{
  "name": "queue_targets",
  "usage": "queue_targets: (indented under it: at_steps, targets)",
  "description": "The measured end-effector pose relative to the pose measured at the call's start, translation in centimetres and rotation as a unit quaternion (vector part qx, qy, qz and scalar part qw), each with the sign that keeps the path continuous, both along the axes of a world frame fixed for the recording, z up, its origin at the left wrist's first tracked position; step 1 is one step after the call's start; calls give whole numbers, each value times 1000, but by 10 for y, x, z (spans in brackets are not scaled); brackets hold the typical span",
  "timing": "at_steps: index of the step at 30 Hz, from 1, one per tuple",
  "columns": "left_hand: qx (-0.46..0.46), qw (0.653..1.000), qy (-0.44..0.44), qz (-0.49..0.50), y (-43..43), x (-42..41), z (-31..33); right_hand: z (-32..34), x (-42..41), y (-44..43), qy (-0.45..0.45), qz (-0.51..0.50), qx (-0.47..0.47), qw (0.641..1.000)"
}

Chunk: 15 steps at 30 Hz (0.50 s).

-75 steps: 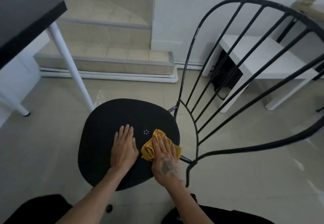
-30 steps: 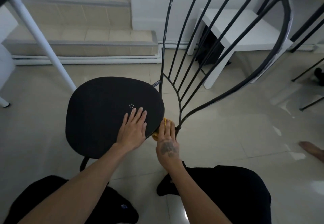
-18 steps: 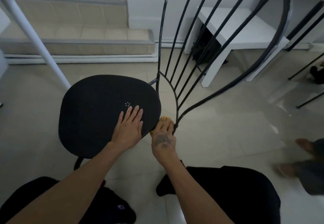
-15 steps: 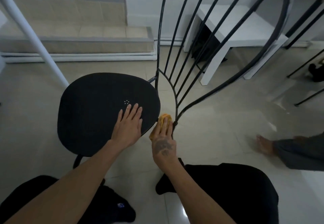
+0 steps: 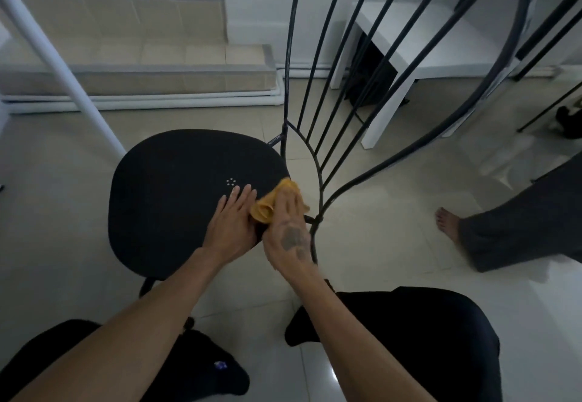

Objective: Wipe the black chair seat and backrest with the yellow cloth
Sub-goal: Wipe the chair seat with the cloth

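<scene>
On one black seat point(image 5: 163, 200) rest two hands point(image 5: 231, 228) point(image 5: 288, 234), one yellow cloth point(image 5: 264, 211).

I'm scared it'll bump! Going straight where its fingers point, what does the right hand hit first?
Right hand probably meets the black metal backrest rod behind the round black seat; depth unclear.

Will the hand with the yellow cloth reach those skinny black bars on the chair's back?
Probably yes. The right hand presses the yellow cloth at the seat's rear edge, right beside the backrest bars, with nothing between.
</scene>
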<state>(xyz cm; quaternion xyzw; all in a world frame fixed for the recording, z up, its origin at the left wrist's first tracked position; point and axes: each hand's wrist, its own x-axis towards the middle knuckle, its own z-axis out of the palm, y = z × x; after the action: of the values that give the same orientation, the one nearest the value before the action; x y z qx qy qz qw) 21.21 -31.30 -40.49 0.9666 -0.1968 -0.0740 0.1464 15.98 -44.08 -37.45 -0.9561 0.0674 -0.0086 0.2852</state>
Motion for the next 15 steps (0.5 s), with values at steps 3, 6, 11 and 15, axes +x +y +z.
queue_targets:
  at_steps: [3, 6, 11, 15]
  targets:
    - [-32, 999, 18, -24, 16, 7, 0, -18, 18, 21, 29, 47, -58, 997]
    - [-58, 998, -10, -34, 24, 2, -3, -27, -4, 20, 10, 80, -65, 995]
    - [-69, 996, -49, -22, 21, -2, -5, -26, 34, 1, 62, 16, -71, 995]
    - [-71, 995, -62, -17, 22, -2, -5, -14, 78, -8, 98, -7, -16, 995]
